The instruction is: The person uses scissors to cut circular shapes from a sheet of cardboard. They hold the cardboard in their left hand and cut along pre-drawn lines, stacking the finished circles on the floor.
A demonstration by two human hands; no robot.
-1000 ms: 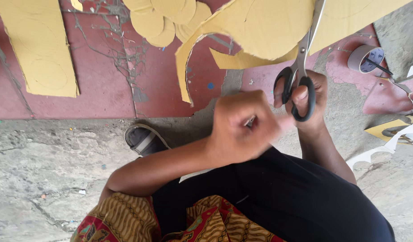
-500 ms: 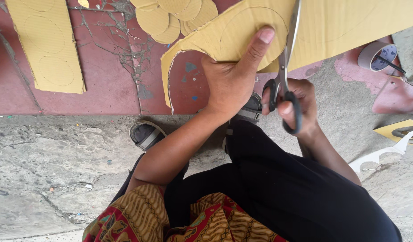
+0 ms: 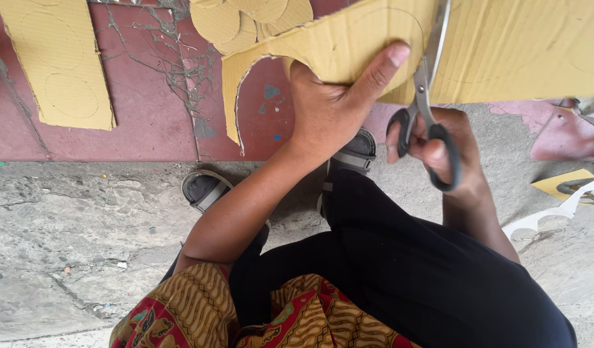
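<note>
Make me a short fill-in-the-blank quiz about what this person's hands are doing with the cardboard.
1. The right hand holds a pair of ____ by black handles.
2. The left hand grips the sheet of cardboard, its ____ lying on top.
3. A stack of cut ____ lies on the red floor.
4. Drawn on the cardboard strip at left are two ____.

Missing words: scissors; thumb; cardboard rounds; circles

Outdoor craft spot: cracked concrete floor (image 3: pixel 65 245)
</note>
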